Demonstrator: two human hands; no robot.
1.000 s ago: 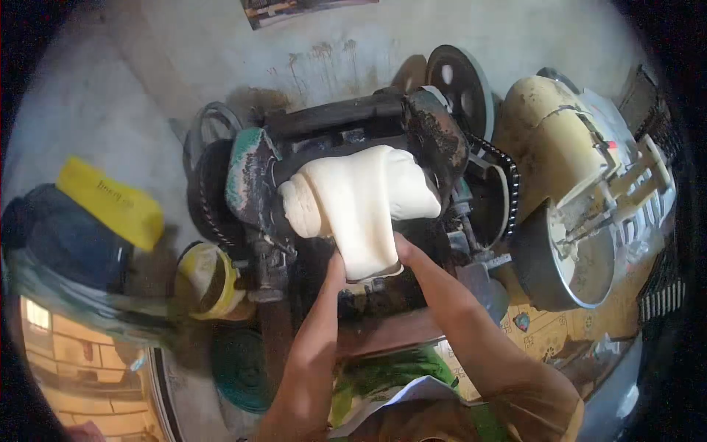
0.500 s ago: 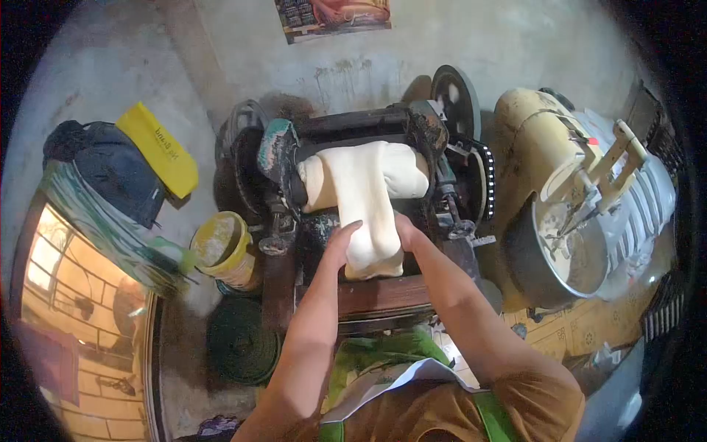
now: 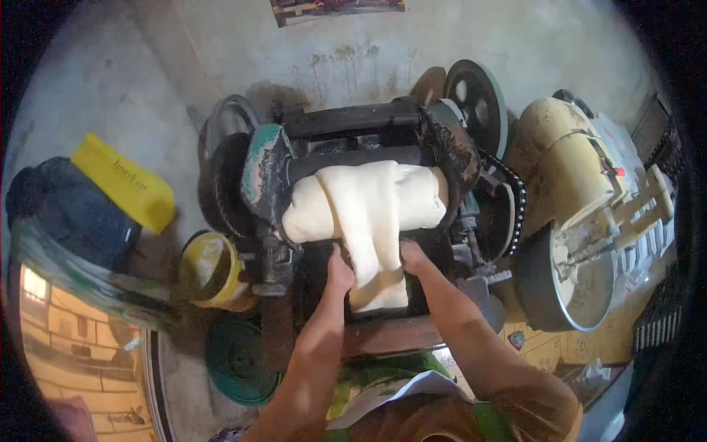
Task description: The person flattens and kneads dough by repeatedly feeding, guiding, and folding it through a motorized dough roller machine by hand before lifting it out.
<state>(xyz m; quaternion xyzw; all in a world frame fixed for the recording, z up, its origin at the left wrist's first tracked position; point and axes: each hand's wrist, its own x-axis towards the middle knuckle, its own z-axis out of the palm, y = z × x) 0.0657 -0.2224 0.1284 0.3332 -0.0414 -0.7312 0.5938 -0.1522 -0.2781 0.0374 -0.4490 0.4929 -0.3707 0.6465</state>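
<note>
dough in a smooth, cream strip (image 3: 368, 221) lay between my left grip (image 3: 340, 271) and right grip (image 3: 414, 258), neither clearly nearer, its long axis running toward me over a thick, cream, crosswise dough roll (image 3: 311, 212) on the black metal roller machine (image 3: 352, 119). fingertips were hidden; i couldn't tell whether either grip pinched it.

Fingers of the left hand (image 3: 340, 272) and right hand (image 3: 414, 258) are largely hidden beside a sheet of pale dough (image 3: 366, 214), which covers the middle of a roll (image 3: 313, 212). The top edge crops a wall poster (image 3: 335, 9); the bottom cuts off a brown shirt (image 3: 412, 423).
</note>
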